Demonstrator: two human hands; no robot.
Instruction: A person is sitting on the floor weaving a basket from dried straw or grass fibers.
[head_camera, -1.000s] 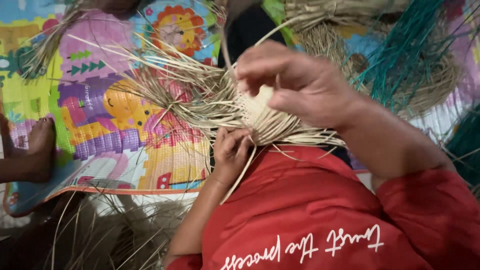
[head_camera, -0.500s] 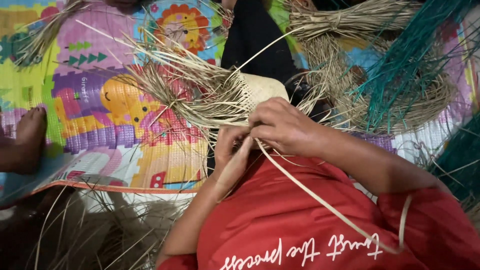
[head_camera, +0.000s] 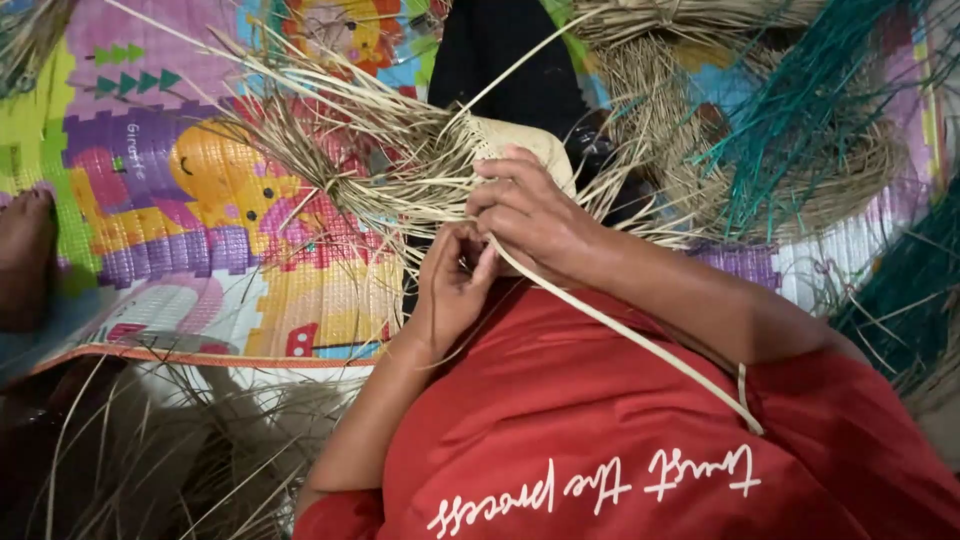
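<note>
- My right hand (head_camera: 530, 215) pinches a long straw strand (head_camera: 640, 345) trailing toward four o'clock.
- My left hand (head_camera: 450, 285), curled shut, grips the woven straw piece (head_camera: 520, 140) at twelve o'clock.

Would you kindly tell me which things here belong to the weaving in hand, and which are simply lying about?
In hand:
- pale, half-woven straw piece with loose ends
- long flat straw strip trailing over the red shirt
- left hand and right hand gripping them

Lying about:
- teal dyed straw bundle
- coiled natural straw heap
- colourful cartoon foam mat
</note>
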